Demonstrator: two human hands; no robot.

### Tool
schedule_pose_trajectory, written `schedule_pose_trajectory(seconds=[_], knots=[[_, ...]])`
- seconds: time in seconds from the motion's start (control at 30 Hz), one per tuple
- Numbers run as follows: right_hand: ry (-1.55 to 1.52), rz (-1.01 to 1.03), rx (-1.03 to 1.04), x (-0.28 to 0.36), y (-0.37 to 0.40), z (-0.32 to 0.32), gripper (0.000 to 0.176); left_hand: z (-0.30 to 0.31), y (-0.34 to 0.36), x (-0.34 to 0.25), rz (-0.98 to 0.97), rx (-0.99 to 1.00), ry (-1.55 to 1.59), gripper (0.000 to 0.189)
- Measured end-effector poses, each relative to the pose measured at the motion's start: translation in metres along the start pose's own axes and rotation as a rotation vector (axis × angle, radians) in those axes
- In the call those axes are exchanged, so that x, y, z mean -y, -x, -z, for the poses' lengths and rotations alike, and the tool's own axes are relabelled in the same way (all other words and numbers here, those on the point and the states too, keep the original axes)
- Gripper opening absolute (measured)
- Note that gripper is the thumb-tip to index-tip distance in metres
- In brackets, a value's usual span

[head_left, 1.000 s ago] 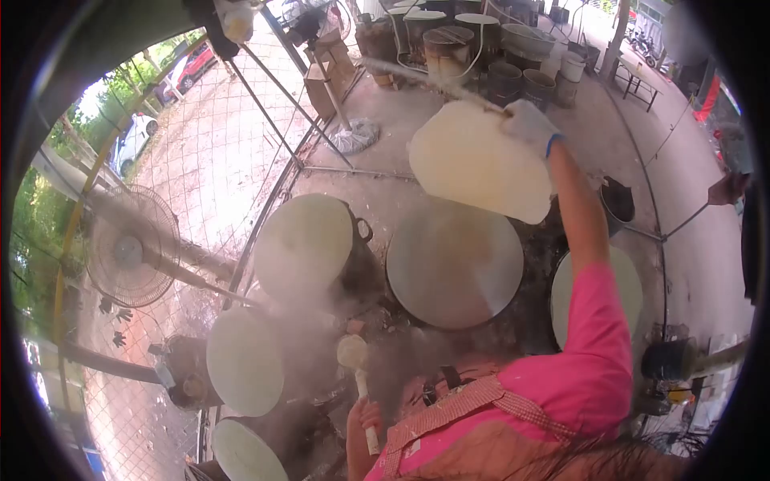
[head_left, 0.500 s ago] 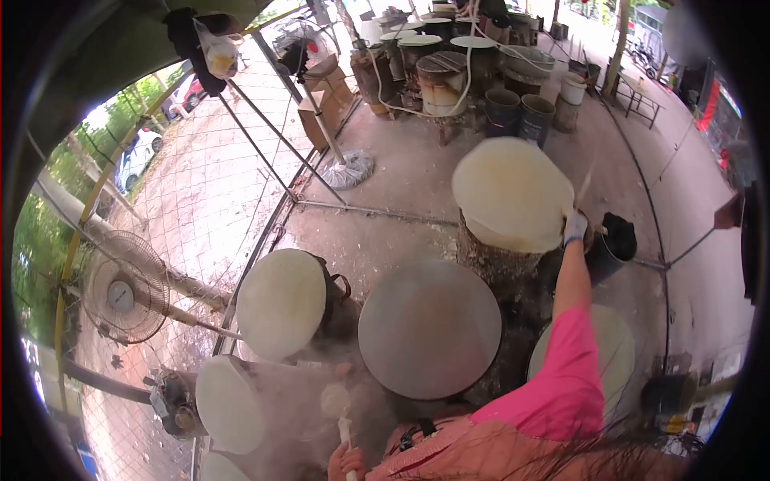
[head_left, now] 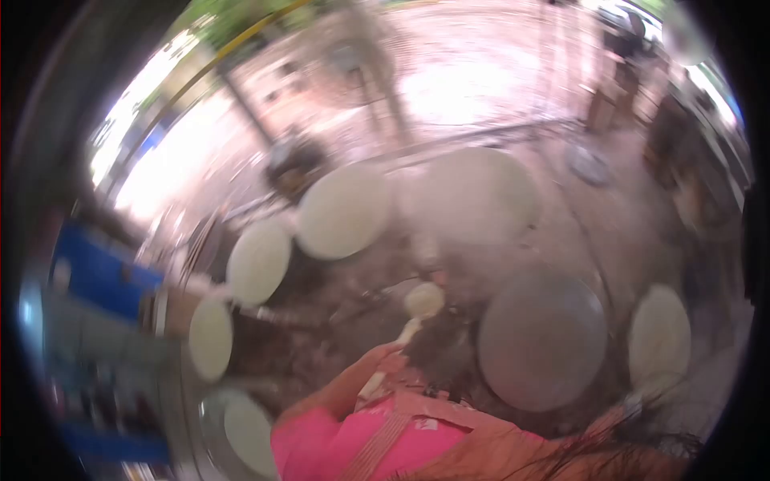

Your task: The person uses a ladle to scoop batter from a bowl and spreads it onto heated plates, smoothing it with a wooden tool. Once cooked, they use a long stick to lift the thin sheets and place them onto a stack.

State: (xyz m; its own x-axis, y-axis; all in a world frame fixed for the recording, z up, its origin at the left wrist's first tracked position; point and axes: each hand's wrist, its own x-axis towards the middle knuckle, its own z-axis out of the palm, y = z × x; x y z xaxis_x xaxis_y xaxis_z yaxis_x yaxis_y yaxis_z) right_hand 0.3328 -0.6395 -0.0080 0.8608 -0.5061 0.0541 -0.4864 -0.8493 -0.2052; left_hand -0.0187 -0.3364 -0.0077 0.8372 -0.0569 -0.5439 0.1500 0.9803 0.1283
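Note:
My left hand point(head_left: 389, 357) is closed around the pale handle of a ladle point(head_left: 423, 301). The ladle's round, batter-coloured head points up and away from me, over the dark space between the griddles. To its right lies a bare grey round griddle point(head_left: 542, 341). Pale round sheets cover other griddles, among them a large steaming one point(head_left: 481, 196) and another point(head_left: 345, 212) left of it. At the far right, a pale, thin round sheet point(head_left: 660, 337) has a light smear at its lower edge, where my right hand point(head_left: 642, 398) appears; its fingers are blurred.
Smaller pale rounds point(head_left: 259, 261) continue down the left side in an arc. A blue panel point(head_left: 104, 260) stands at the left. Behind the griddles are a blurred fan point(head_left: 345, 68) and a wire fence. Steam and motion blur soften much of the view.
The view has swung left, so the griddles appear shifted and rotated. My left hand still grips the ladle, now nearer the middle. My gloved right hand, earlier clear at the pale sheet's edge, is now blurred.

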Motion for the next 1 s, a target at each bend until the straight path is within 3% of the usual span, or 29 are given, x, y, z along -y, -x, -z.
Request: schedule_pose_trajectory(seconds=[0.07, 0.17, 0.23, 0.3, 0.33, 0.37, 0.43, 0.53, 0.6, 0.67, 0.77, 0.83, 0.9, 1.0], knots=[[-0.151, 0.106, 0.018, 0.054, 0.041, -0.007, 0.042, 0.007, 0.014, 0.005, -0.113, -0.053, -0.142, 0.042], [-0.359, 0.124, 0.031, 0.071, 0.064, -0.032, 0.041, 0.018, 0.032, 0.004, -0.145, -0.139, -0.414, 0.044], [-0.477, 0.049, 0.051, 0.003, 0.032, -0.067, 0.041, 0.045, 0.043, -0.005, -0.123, -0.189, -0.511, 0.045], [-0.597, -0.042, 0.043, -0.086, -0.022, -0.102, 0.041, 0.091, 0.055, -0.021, 0.007, -0.171, -0.280, 0.055], [-0.595, -0.029, 0.045, -0.016, 0.062, -0.026, 0.041, 0.109, 0.067, -0.033, 0.000, -0.171, -0.269, 0.055], [-0.594, 0.155, 0.682, 0.023, 0.122, 0.019, 0.040, 0.127, 0.081, -0.035, 0.002, -0.206, -0.192, 0.055], [-0.602, 0.718, 0.535, 0.069, 0.178, -0.021, 0.037, 0.155, 0.094, -0.040, -0.010, -0.253, -0.034, 0.054], [-0.441, 0.986, 0.646, 0.128, 0.264, -0.034, 0.035, 0.185, 0.123, -0.050, -0.036, -0.335, 0.187, 0.054], [-0.354, 1.033, 0.701, 0.149, 0.305, -0.030, 0.038, 0.162, 0.156, -0.055, -0.159, -0.713, -0.112, 0.043], [-0.302, 1.015, 0.644, 0.160, 0.319, -0.035, 0.041, 0.181, 0.188, -0.050, -0.252, -0.356, 0.176, 0.023], [-0.356, 0.910, 0.473, 0.171, 0.311, -0.046, 0.039, 0.182, 0.212, -0.044, -0.306, -0.411, 0.403, 0.007], [-0.372, 0.863, 0.391, 0.184, 0.301, -0.047, 0.038, 0.195, 0.217, -0.031, -0.313, -0.410, 0.445, 0.009], [-0.258, 1.114, 0.371, 0.199, 0.285, -0.047, 0.031, 0.197, 0.221, -0.022, -0.271, -0.127, 0.851, 0.026], [-0.121, 1.699, 0.122, 0.243, 0.260, -0.074, 0.022, 0.181, 0.216, -0.019, -0.253, -0.113, 0.975, 0.039]])
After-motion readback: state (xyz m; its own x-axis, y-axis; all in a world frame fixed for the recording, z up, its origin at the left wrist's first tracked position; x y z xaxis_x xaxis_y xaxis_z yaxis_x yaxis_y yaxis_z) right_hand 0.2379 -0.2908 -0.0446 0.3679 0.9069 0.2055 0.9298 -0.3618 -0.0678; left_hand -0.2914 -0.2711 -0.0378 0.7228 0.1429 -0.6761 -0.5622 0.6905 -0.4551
